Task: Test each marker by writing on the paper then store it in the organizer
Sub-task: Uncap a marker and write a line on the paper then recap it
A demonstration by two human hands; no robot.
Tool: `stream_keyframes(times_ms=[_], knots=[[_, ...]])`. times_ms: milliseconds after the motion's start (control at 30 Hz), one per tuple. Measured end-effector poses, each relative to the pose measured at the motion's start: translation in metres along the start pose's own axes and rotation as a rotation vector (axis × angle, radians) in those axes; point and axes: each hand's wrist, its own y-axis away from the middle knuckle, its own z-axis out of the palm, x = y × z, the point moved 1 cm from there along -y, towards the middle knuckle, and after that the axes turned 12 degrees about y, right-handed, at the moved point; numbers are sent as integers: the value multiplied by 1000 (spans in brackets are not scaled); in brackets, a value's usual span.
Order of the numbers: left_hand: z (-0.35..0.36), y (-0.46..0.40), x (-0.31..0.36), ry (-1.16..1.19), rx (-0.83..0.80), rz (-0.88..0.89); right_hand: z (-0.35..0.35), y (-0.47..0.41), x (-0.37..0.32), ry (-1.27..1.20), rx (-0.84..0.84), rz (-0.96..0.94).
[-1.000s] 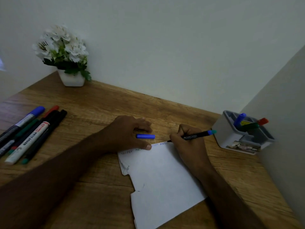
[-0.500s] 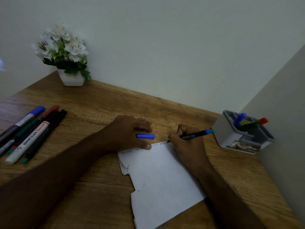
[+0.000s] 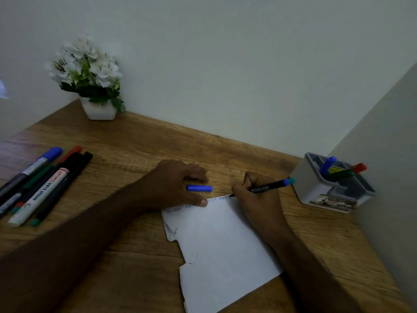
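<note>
"FABER-CASTELL" runs along the black pen [image 3: 262, 188]; "WHITE BOARD" stands on the white marker [image 3: 39, 195] at nine o'clock; handwritten "ABCDEF" rows cross the paper [image 3: 225, 240]'s top edge.

Wooden desk [image 3: 140, 141] bears paper [image 3: 221, 240], markers [image 3: 42, 184], organizer [image 3: 316, 188], flowerpot [image 3: 99, 109].

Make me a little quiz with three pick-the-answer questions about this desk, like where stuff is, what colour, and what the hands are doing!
1. Where is the flower pot?
A. far left corner
B. beside the organizer
C. on the paper

2. What colour is the loose cap?
A. red
B. blue
C. green

3. What is the right hand doing?
A. resting empty
B. capping a marker
C. writing with a marker

Answers:
1. A, it stands against the wall, far from the organizer.
2. B, the left hand holds it.
3. C, the marker tip touches the paper.
</note>
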Motion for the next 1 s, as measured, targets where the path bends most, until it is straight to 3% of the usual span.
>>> stream_keyframes(times_ms=[367, 467, 633, 767, 1000], knots=[[0, 1, -2, 28, 54, 52, -7, -1, 1, -124, 37, 67], [-2, 3, -3, 124, 98, 92, -9, -3, -3, -153, 49, 30], [0, 5, -1, 82, 184, 180, -9, 0, -13, -121, -4, -102], [-4, 7, 12, 196, 311, 246, -13, 5, -19, -285, -81, -130], [-2, 9, 20, 306, 287, 333, -20, 5, -21, -483, -11, -151]])
